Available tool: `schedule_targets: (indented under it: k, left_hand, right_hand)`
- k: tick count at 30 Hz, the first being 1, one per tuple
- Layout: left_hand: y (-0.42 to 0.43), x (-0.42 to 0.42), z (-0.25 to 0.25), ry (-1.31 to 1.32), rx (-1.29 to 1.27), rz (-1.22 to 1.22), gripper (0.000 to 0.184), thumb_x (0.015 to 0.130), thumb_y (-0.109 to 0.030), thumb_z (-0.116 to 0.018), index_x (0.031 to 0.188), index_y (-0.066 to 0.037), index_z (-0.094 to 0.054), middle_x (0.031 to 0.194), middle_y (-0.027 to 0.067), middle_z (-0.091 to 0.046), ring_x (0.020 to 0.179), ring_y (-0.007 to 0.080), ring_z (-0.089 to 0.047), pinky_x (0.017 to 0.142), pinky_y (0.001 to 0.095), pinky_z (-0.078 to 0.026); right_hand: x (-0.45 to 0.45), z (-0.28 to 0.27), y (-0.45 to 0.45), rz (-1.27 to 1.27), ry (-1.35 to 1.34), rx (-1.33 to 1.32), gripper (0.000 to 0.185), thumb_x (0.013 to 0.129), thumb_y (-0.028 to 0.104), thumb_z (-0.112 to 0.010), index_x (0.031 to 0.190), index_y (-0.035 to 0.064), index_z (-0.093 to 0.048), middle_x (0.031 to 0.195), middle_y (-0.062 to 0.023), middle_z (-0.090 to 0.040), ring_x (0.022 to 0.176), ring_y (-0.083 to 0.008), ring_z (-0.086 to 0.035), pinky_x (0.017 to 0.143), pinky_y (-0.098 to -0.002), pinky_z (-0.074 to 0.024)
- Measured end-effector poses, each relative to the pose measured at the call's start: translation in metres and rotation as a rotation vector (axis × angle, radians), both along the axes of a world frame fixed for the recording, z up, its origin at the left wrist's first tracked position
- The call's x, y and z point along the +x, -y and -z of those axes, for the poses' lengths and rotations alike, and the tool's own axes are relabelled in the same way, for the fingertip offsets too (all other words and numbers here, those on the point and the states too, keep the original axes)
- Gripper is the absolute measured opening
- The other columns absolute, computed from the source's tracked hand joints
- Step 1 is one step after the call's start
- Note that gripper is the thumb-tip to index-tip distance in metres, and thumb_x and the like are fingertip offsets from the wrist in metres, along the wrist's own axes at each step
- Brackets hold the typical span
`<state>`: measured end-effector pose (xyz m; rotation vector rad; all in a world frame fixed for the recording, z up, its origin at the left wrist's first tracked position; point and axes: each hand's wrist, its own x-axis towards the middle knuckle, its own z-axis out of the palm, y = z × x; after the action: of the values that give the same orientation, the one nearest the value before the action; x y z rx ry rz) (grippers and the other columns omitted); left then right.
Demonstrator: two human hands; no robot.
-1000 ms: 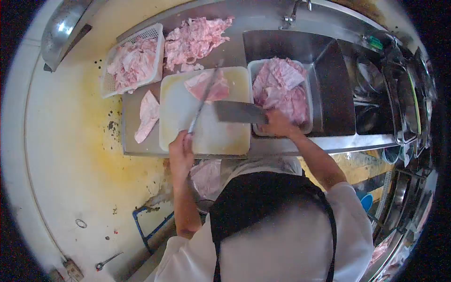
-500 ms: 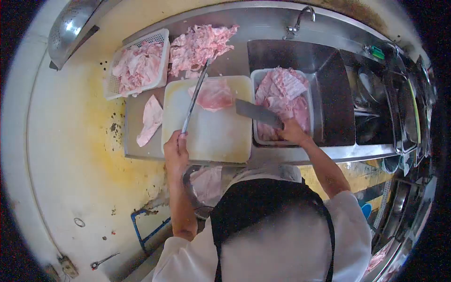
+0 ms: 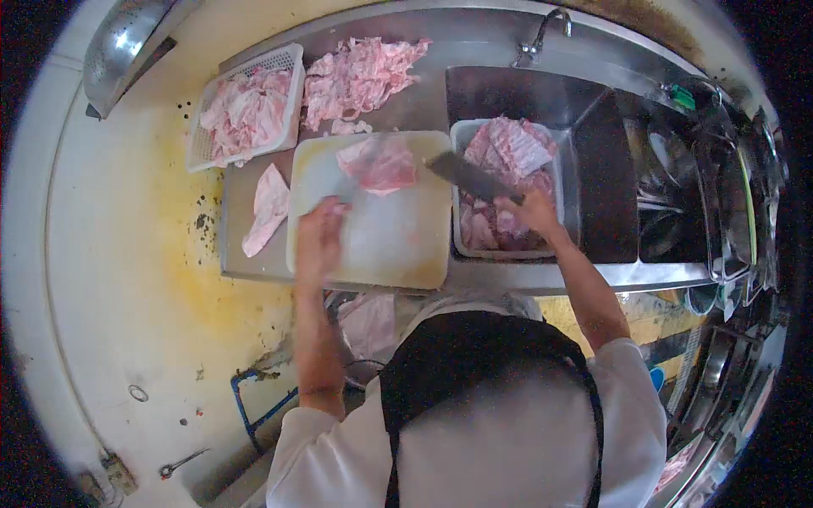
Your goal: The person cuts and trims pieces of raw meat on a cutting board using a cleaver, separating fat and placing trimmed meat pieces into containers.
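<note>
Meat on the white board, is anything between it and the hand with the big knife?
Just the knife, pointing from the right hand over the board's edge; past its tip, nothing visible blocks the meat, only bare board.

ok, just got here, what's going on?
A person holds a broad knife in the right hand, its blade reaching over a tub of meat. The left hand is over the cutting board, too blurred to tell its grip. One piece of meat lies on the board, more in a basket.
</note>
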<state>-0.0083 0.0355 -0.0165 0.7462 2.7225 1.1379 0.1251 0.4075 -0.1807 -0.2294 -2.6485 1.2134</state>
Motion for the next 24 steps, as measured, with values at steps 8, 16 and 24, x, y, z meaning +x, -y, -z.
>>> schedule_targets:
  k: [8,16,24]
  left_hand:
    - [-0.048,-0.014,0.023,-0.009,0.003,0.275,0.011,0.093,-0.009,-0.059,0.099,-0.002,-0.064,0.083,0.0201,-0.066,0.069,0.0369,-0.062,0.065,0.0401,-0.047]
    - [-0.009,-0.052,-0.012,0.025,-0.059,0.055,0.018,0.093,-0.006,-0.055,0.109,-0.001,-0.063,0.092,0.0198,-0.068,0.077,0.0366,-0.063,0.071,0.0374,-0.049]
    - [-0.056,-0.035,0.029,0.033,-0.028,0.277,0.014,0.093,-0.007,-0.056,0.104,-0.001,-0.062,0.084,0.0190,-0.065,0.074,0.0297,-0.063,0.069,0.0353,-0.048]
  right_hand:
    - [-0.047,-0.100,0.024,0.061,0.287,-0.314,0.057,0.084,0.044,-0.071,0.119,-0.0006,-0.064,0.111,-0.0183,-0.068,0.101,-0.0255,-0.066,0.090,-0.0388,-0.0491]
    - [0.025,-0.015,-0.020,0.199,0.201,-0.104,0.051,0.082,0.041,-0.074,0.110,-0.0008,-0.068,0.096,-0.0156,-0.072,0.088,-0.0280,-0.069,0.082,-0.0378,-0.0519]
    - [-0.033,-0.036,0.001,0.157,0.143,-0.198,0.050,0.081,0.042,-0.075,0.108,-0.0002,-0.069,0.095,-0.0159,-0.072,0.086,-0.0254,-0.069,0.077,-0.0384,-0.0517]
